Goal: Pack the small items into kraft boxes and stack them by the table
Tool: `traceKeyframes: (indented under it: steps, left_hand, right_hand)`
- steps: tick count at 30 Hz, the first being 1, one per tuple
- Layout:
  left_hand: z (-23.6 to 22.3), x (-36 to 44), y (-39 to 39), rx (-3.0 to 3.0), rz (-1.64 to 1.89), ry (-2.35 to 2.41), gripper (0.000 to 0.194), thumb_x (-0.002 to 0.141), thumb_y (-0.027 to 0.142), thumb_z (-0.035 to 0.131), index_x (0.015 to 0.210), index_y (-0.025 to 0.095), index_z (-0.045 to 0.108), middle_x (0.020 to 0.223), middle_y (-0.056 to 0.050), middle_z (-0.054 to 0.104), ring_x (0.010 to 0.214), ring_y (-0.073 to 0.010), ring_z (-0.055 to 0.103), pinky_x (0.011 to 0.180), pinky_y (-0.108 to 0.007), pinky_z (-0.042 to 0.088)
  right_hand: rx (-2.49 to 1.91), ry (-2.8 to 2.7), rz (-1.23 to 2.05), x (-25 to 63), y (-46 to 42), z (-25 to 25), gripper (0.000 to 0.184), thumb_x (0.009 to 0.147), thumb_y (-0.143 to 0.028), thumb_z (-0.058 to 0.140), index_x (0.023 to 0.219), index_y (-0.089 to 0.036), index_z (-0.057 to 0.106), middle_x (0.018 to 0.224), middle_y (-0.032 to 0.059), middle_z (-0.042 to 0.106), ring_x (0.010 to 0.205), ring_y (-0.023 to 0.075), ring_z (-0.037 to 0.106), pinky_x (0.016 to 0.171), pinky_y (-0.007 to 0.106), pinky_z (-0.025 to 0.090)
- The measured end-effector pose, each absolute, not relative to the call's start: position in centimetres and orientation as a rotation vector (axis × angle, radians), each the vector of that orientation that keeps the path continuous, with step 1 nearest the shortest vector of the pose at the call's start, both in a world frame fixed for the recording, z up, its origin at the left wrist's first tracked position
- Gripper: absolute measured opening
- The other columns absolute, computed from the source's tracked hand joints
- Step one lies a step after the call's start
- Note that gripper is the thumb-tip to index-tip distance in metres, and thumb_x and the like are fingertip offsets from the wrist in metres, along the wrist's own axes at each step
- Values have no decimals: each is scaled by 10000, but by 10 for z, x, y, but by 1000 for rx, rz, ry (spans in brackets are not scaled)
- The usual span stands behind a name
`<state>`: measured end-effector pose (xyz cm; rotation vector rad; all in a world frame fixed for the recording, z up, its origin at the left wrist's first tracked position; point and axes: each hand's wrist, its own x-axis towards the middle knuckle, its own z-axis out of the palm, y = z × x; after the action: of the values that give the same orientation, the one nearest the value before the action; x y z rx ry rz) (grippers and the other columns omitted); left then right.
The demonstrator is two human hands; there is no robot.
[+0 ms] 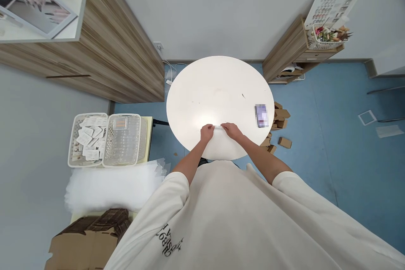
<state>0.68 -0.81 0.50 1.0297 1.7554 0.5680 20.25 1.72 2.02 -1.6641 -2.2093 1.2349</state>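
Observation:
Over the near part of the round white table (pixel 218 88), my left hand (pixel 207 132) and my right hand (pixel 232 130) face each other a short way apart. A small, clear or whitish flat piece (pixel 218 127) spans the gap between them, its left end in my left fingers and its right end in my right fingers. Both hands are closed on it; its exact kind is too small to make out. To the right on the tabletop lies a purple pack (pixel 261 115), blurred over.
Left of the table, a white basket (pixel 72 139) holds cards, and another basket (pixel 138 141) holds clear plastic cases. White plastic bags (pixel 114 185) and flat cardboard boxes (pixel 85 247) lie nearer. Small brown boxes (pixel 285 142) are on the floor at right.

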Motion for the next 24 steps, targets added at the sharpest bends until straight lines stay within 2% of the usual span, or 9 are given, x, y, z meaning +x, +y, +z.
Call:
traceKeyframes:
  steps: [12, 17, 24]
  left_hand:
    - [10, 7, -4, 953, 551, 1722, 194, 877, 245, 658, 1041, 215, 757, 1155, -68, 741, 1116, -225, 662, 1007, -370, 494]
    - [5, 8, -2, 860, 568, 1725, 230, 841, 199, 675, 1062, 196, 737, 1139, -89, 735, 1067, -218, 676, 969, -367, 522]
    - [-7, 14, 3, 539, 633, 1644, 305, 784, 169, 678, 1088, 173, 693, 1092, -100, 722, 922, -180, 694, 894, -363, 561]
  right_hand:
    - [-1746, -2237, 1218, 198, 10, 18, 277, 947, -204, 540, 1181, -261, 676, 1066, 73, 691, 1013, 245, 638, 874, 325, 471]
    - [-1734, -2279, 1185, 198, 10, 17, 307, 937, -164, 517, 1187, -275, 659, 1063, 65, 674, 993, 242, 630, 845, 325, 467]
    - [-1747, -2181, 1269, 198, 7, 26, 232, 948, -234, 561, 1153, -257, 668, 1068, 69, 683, 1014, 239, 621, 878, 319, 458]
